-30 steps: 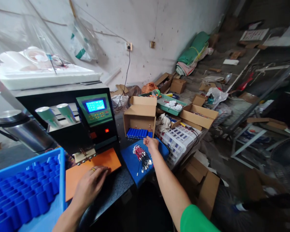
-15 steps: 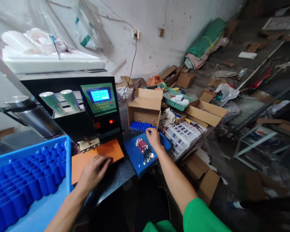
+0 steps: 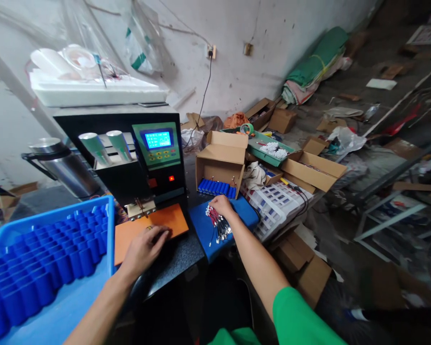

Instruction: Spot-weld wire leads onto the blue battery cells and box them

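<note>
Blue tray (image 3: pixel 111 235), bench, far left: blue cylinders (image 3: pixel 53 261) stood upright in close rows, presumably so that each can be lifted singly. Machine (image 3: pixel 165 187), black, behind: screen (image 3: pixel 158 140) lit and facing the person, likely so as to be read from the seat. Orange board (image 3: pixel 175 221), flat before the machine, probably serving as a work rest under its contacts. Left hand (image 3: pixel 149 247), ringed, laid on the board: fingers curled and narrow; whether anything lies beneath them, cannot tell. Blue pad (image 3: pixel 246 215), right of the board, perhaps put there to keep small pieces together within easy reach. Leads (image 3: pixel 219 226), one loose bundle on the pad: white plugs gathered at the far end, apparently for picking from that side; red and black wires fanning toward the person; bright metal tips at the near end. Right hand (image 3: pixel 221 205), at the plug end of the leads: fingers bunched, narrow; whether they pinch a lead, cannot tell. Carton (image 3: pixel 224 151), open-fronted, just beyond the pad: blue cells (image 3: pixel 217 188) laid side by side inside, seemingly stacked for tidy storage; glossy, uniform.
</note>
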`<action>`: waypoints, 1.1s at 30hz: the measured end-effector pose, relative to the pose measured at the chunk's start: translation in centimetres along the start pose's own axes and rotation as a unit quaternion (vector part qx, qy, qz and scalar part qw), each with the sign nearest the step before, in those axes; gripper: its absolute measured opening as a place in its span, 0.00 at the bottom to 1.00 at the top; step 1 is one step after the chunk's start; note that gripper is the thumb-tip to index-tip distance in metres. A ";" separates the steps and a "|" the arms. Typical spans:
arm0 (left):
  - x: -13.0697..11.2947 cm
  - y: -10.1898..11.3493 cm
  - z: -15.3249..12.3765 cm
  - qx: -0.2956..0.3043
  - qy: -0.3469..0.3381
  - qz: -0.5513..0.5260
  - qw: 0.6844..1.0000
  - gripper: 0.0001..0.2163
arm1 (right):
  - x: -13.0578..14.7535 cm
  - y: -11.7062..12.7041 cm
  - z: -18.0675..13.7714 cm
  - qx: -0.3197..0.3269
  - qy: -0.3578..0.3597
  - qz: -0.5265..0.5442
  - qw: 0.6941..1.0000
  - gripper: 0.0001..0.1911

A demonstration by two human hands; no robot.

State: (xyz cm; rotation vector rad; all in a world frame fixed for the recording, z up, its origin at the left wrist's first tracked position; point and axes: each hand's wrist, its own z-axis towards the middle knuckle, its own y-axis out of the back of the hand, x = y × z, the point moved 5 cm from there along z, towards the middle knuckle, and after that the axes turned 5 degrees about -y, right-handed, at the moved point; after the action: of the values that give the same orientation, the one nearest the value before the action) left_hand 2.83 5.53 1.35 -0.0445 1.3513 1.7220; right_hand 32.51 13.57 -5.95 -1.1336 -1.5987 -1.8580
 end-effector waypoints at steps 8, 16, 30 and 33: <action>0.3 -0.1 -0.1 -0.006 0.022 -0.020 1.000 0.16 | 2.5 3.2 -1.9 0.029 -0.047 0.400 0.915 0.15; -0.4 0.6 -0.5 -0.093 0.049 -0.071 0.992 0.16 | 8.9 4.4 -6.3 0.045 -0.004 0.549 0.834 0.18; -4.2 0.3 -3.7 -0.154 0.136 -0.147 0.968 0.14 | 15.2 -5.0 -13.4 0.105 -0.006 0.545 0.832 0.17; -3.4 0.6 -4.4 -0.170 0.168 -0.188 0.953 0.15 | 15.2 -5.5 -13.9 0.108 0.001 0.519 0.848 0.17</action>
State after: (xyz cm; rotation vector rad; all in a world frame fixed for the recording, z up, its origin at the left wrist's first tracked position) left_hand 2.32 -0.03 1.84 -0.7716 1.1687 1.6391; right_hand 15.51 4.33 3.02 -1.4568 -0.8163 -0.9211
